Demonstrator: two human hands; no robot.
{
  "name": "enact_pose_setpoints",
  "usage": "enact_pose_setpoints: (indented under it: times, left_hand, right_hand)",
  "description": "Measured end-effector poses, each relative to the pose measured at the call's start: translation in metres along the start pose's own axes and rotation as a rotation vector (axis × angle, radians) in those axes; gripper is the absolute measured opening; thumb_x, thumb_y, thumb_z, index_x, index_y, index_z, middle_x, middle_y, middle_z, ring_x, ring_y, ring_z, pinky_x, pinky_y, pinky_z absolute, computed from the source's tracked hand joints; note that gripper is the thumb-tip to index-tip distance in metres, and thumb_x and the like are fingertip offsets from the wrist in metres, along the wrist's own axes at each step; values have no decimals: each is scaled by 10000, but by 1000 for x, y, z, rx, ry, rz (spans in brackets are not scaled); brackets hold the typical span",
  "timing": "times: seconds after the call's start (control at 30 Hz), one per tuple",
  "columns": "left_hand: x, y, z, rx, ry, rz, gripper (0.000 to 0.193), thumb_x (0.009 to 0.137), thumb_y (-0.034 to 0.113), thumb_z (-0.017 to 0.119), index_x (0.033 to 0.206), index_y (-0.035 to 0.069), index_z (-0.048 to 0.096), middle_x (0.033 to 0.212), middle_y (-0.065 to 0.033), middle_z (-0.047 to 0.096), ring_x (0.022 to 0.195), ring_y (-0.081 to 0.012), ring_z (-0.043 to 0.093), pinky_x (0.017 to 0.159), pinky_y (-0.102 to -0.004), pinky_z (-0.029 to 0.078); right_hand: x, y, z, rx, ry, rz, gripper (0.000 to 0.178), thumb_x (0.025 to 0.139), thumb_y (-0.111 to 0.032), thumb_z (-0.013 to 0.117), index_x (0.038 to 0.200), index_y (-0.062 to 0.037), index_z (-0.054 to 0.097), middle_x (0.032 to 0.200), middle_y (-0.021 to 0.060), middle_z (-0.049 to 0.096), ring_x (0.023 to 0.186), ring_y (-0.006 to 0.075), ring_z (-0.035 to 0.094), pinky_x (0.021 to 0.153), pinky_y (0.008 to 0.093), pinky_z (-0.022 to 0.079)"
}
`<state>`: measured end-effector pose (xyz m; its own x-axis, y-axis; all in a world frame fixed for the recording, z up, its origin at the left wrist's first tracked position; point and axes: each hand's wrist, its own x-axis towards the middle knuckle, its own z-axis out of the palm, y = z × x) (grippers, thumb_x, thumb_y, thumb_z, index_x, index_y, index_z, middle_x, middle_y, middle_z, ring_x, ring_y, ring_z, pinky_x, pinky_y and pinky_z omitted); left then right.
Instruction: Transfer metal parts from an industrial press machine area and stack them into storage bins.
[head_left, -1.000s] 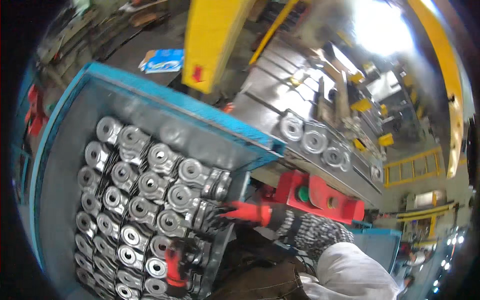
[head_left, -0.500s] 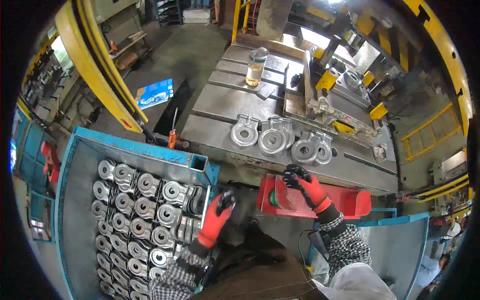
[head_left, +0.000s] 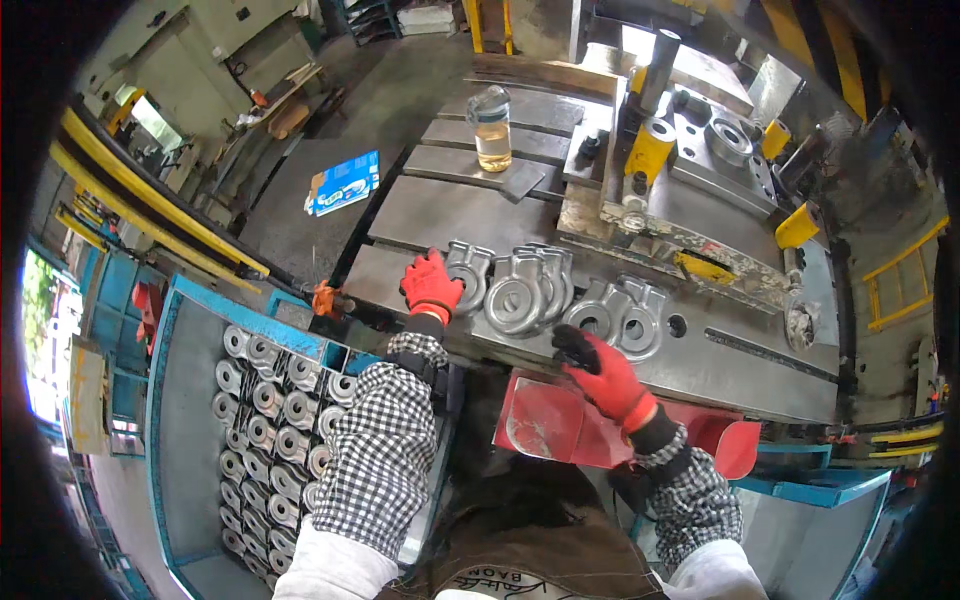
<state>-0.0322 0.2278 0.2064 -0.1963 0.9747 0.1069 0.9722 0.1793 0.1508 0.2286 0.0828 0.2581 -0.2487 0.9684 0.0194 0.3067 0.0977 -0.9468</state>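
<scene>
My left hand (head_left: 432, 284), in a red and black glove, is at the left edge of a ring-shaped metal part (head_left: 468, 275) on the press bed. Its fingers are partly spread and seem to touch the part's edge. Right of it lie overlapping metal parts of the same kind (head_left: 515, 303), then another pair (head_left: 640, 330) farther right. My right hand (head_left: 605, 378), gloved alike, hovers by the bed's front edge, above a red tray-like holder (head_left: 545, 418). Its black fingertips point left, loosely bent, with nothing seen in them.
A blue-rimmed metal bin (head_left: 190, 310) at lower left holds rows of similar parts. On the bed (head_left: 420, 215) stand a bottle of yellowish liquid (head_left: 492, 140) and the die (head_left: 720, 150) with yellow posts. A second bin (head_left: 820, 500) is at lower right.
My left hand has moved from beside the bin up and forward to the leftmost part on the bed. My right hand has shifted slightly. The view has turned a little.
</scene>
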Motion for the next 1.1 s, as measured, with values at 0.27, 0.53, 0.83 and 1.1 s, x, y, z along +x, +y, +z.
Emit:
enact_pose_setpoints:
  times: [0.27, 0.53, 0.83, 1.1]
  left_hand:
    - [36, -41, 13, -177, -51, 137, 470, 571, 247, 641, 970, 28, 521, 976, -196, 525, 906, -308, 523, 785, -392, 425]
    - [-17, 3, 10, -1116, -318, 44, 401, 609, 138, 646, 964, -7, 527, 824, -116, 595, 732, -181, 572, 653, -297, 453]
    - [-23, 40, 5, -1067, -480, 98, 375, 578, 152, 601, 917, -5, 576, 679, -82, 590, 626, -163, 555, 598, -309, 443]
    - [-26, 6, 23, -869, -300, 131, 473, 548, 202, 661, 979, 30, 574, 833, -162, 612, 750, -240, 594, 665, -346, 458]
  right_hand:
    - [25, 20, 54, 220, 294, 23, 624, 736, -156, 619, 1254, -57, 285, 1178, 133, 419, 1056, 221, 442, 843, 298, 394]
    - [32, 54, 80, 1155, 359, 313, 521, 780, -51, 549, 1247, -52, 317, 1120, 108, 449, 1001, 169, 464, 822, 275, 394]
    - [35, 47, 84, 805, 161, -112, 319, 872, -185, 388, 1121, 9, 433, 1078, 108, 507, 982, 211, 487, 865, 314, 376]
    - [56, 21, 78, 710, -135, 12, 387, 830, -203, 489, 1157, -3, 439, 1124, 127, 469, 1021, 231, 470, 892, 333, 372]
